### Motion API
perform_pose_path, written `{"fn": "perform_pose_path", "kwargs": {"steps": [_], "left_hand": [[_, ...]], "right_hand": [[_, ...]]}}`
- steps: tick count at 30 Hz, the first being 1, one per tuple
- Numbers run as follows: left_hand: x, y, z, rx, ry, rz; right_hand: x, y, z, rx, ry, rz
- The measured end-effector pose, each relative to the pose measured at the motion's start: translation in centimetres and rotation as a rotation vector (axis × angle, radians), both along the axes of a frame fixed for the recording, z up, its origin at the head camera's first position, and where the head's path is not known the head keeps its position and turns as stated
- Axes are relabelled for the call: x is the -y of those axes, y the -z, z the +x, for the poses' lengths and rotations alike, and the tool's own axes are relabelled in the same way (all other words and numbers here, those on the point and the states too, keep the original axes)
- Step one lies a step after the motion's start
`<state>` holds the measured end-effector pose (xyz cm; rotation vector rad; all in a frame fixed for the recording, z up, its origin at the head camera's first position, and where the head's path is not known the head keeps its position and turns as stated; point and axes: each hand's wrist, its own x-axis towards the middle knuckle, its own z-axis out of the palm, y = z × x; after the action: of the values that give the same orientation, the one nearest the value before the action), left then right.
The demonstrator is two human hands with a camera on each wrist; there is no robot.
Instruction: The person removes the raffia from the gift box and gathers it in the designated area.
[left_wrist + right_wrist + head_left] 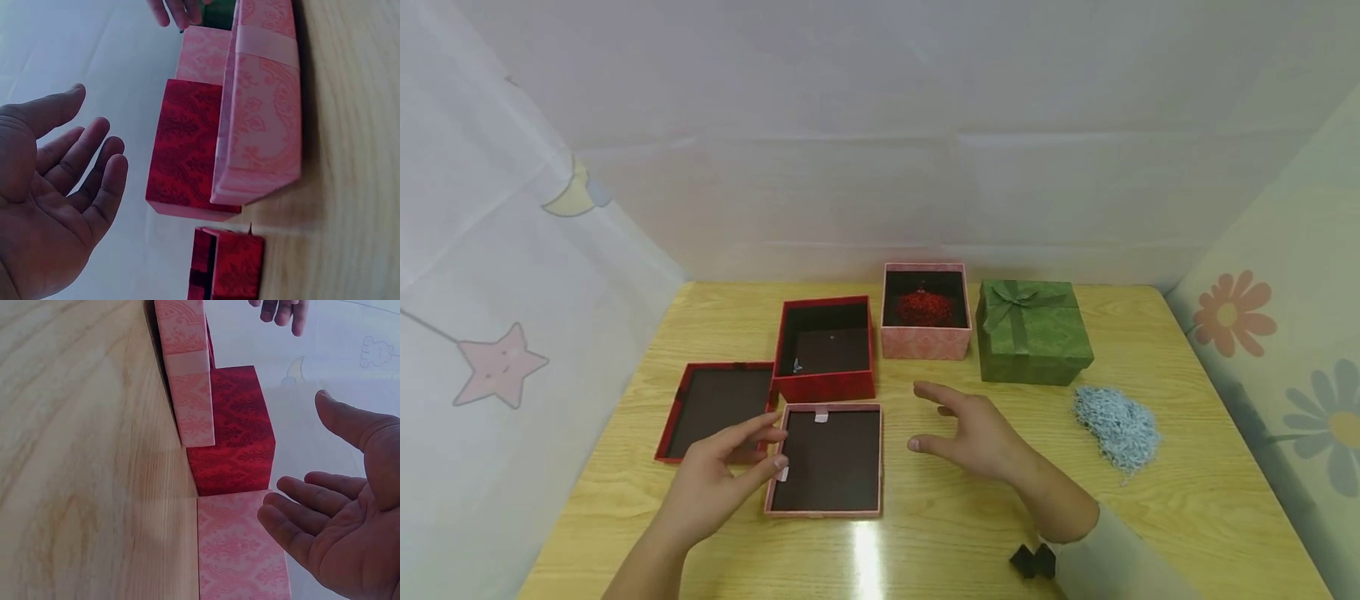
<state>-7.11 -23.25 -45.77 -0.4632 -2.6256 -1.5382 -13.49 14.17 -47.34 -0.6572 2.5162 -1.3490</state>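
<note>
A pink patterned box lid [827, 467] lies inside-up on the table, its dark lining showing. Over its left edge in the head view is my left hand [718, 479], fingers spread and holding nothing; the left wrist view shows this hand [56, 181] apart from the lid [265, 106]. My right hand [973, 433] hovers to the right of the lid with thumb and fingers apart, also holding nothing. Behind the lid stands an uncovered red box [827, 385], dark inside. A red lid [718, 408] lies inside-up to the left, partly behind my left hand.
At the back, a pink box [925, 343] holds red shredded filler [925, 308]. Beside it sits a closed green gift box [1037, 333] with a bow. Light blue paper shreds [1117, 429] lie at the right. A small black object [1032, 562] is by the right sleeve.
</note>
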Motion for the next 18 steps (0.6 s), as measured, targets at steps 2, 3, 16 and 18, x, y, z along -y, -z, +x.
{"fn": "perform_pose_path", "kwargs": {"steps": [2, 3, 16, 18], "left_hand": [[-0.4, -0.3, -0.4, -0.009, 0.009, -0.006], [-0.6, -0.5, -0.6, -0.02, 0.016, -0.016], [-3.2, -2.2, -3.3, -0.06, 0.086, -0.015], [-3.6, -2.6, -3.8, -0.068, 0.096, -0.021]], "right_hand": [[-0.1, -0.1, -0.1, 0.0, 0.006, 0.004], [-0.1, -0.2, -0.2, 0.0, 0.011, 0.007], [-1.1, -0.9, -1.7, -0.054, 0.092, 0.046], [-1.3, -0.9, -2.1, -0.071, 0.107, 0.045]]}}
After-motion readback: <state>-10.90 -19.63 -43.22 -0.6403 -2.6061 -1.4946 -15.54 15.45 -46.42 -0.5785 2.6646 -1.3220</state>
